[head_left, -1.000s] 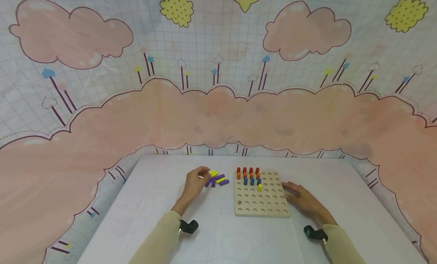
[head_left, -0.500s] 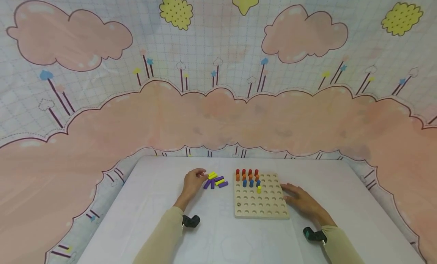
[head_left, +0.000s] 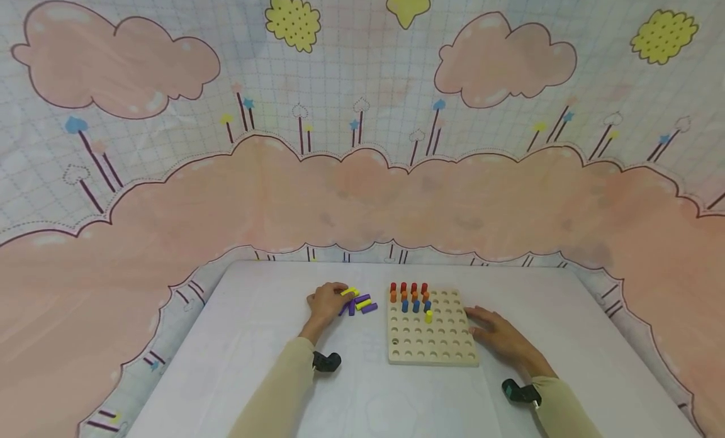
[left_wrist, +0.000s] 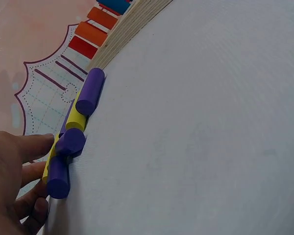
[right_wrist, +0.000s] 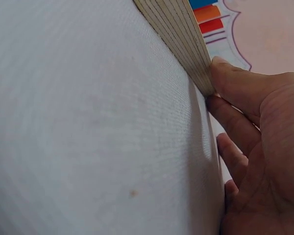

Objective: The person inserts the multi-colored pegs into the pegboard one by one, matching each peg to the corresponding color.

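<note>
Left-hand grip [head_left: 325, 301] curls its fingers onto the loose yellow and purple pegs [head_left: 358, 301] lying on the bench [head_left: 362, 394]. Right-hand grip [head_left: 498, 337], fingers straight, presses the wooden pegboard's [head_left: 433, 347] right edge. No writing shows.

The pegboard [head_left: 433, 340] is pale, unpainted wood, its edge striped in thin plywood layers. Along its far rows stand red pegs [head_left: 409, 287], then orange pegs [head_left: 409, 295], then blue pegs [head_left: 416, 306], with one yellow peg [head_left: 428, 316] nearer. Left of the board lie loose purple and yellow pegs [head_left: 359, 301] (perhaps six; some overlap). The table [head_left: 396, 400] is white; the backdrop [head_left: 362, 174] shows pink clouds on a pale grid.
</note>
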The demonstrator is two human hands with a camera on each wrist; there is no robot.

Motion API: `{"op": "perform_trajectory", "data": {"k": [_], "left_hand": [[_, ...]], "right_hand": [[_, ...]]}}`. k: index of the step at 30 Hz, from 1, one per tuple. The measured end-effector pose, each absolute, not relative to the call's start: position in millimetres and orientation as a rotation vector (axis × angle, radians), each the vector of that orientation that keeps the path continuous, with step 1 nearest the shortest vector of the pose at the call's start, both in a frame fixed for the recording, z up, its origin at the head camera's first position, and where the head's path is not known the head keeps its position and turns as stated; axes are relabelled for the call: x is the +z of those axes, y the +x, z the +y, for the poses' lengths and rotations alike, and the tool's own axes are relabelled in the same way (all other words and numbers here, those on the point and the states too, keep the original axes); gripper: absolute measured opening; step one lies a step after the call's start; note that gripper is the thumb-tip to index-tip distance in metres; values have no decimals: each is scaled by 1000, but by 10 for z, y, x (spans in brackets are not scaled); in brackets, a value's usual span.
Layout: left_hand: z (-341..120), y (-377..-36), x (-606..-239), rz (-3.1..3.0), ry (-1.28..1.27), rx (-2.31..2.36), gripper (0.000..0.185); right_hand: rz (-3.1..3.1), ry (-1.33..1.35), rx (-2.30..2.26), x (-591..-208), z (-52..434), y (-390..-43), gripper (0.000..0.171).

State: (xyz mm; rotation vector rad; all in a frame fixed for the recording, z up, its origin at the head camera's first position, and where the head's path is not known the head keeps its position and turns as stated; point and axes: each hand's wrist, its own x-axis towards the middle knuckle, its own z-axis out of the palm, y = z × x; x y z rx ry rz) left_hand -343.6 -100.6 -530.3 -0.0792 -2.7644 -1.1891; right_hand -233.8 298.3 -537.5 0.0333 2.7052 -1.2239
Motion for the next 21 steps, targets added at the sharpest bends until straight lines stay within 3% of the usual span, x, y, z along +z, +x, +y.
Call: {"op": "perform_trajectory", "data": {"k": [21], "left_hand": [[-971, -3418, -5305, -2750, -68, -1148, 24]], "right_hand": [[2708, 44, -1197, -5385, 2990, -2348, 62]]}}
